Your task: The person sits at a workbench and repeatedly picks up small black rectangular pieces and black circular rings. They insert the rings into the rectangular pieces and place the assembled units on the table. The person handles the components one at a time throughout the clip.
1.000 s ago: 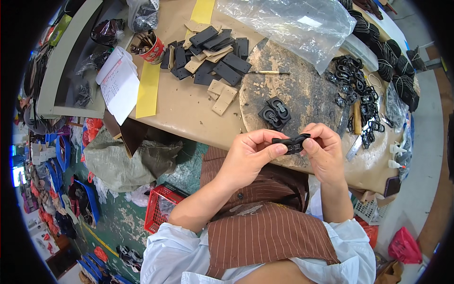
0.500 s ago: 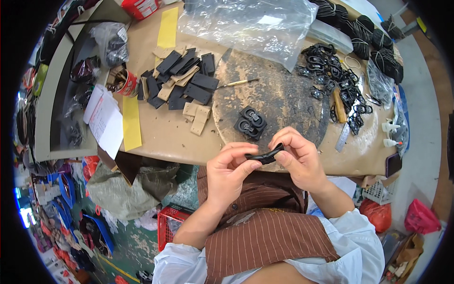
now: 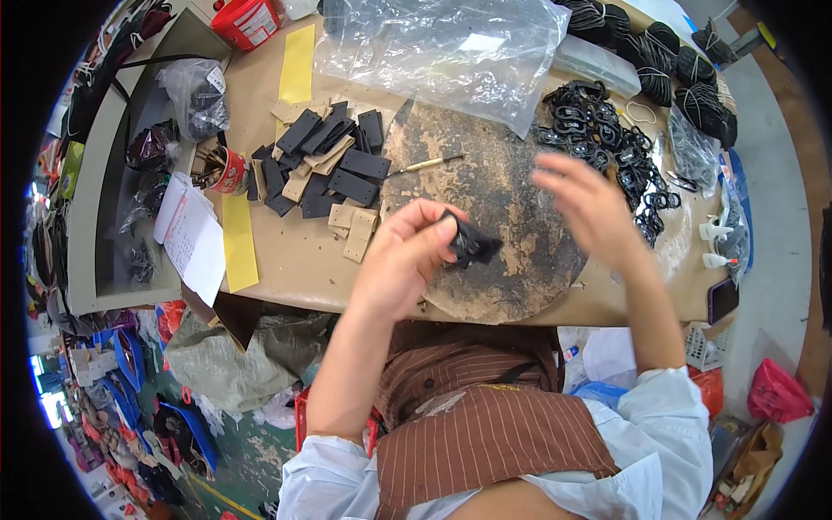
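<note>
Fingers [image 3: 433, 227] pinching black part [image 3: 472, 245], right hand [image 3: 582, 204] free

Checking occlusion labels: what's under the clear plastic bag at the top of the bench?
The clear plastic bag lies on the tan bench top and overlaps the round stained board's upper edge. Glare and crumpling hide whatever else is beneath it.

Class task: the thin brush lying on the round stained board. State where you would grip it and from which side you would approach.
Grip the brush at mid-handle, coming from above. It lies flat and alone on the round board, its pale handle bare. The left hand already holds a black piece; the empty right hand hovers nearer.
</note>
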A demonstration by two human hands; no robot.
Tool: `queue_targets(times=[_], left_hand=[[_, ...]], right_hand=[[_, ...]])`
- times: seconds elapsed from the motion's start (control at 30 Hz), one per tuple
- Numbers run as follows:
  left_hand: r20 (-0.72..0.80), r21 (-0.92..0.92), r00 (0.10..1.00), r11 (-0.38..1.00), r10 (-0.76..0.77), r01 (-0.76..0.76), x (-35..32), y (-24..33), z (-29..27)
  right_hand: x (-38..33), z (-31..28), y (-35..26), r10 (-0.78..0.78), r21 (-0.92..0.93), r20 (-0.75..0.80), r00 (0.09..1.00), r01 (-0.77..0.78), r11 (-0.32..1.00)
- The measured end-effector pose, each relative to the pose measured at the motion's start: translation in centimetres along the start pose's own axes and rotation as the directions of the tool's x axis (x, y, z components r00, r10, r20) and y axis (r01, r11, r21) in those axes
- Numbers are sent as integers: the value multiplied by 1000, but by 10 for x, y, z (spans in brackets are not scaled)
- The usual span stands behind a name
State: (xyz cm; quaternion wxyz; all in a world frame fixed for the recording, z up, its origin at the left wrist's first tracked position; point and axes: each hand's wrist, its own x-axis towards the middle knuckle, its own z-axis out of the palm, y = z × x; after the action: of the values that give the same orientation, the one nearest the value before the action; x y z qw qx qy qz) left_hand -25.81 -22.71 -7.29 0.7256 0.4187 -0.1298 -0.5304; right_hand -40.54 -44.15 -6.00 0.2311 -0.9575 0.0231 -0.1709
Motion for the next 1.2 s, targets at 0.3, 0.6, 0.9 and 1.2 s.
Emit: queue_targets(times=[0.3,0.6,0.9,1.2], left_hand=[[62,890,764,311,643,-334,-11,-8,21],[87,243,995,970,-48,25,-66,-34,26],[-38,295,996,951,-79,87,-80,-28,28],[-34,280,976,935,-217,218,-86,-19,28]], right_hand=[[10,-37,-6,191,140,17,981,-192,971],[-14,5,-87,182,638,9,983,-146,756],[-15,6,-103,-37,688,120,992,-56,724],[-15,6,-92,-279,552,41,959,211,807]])
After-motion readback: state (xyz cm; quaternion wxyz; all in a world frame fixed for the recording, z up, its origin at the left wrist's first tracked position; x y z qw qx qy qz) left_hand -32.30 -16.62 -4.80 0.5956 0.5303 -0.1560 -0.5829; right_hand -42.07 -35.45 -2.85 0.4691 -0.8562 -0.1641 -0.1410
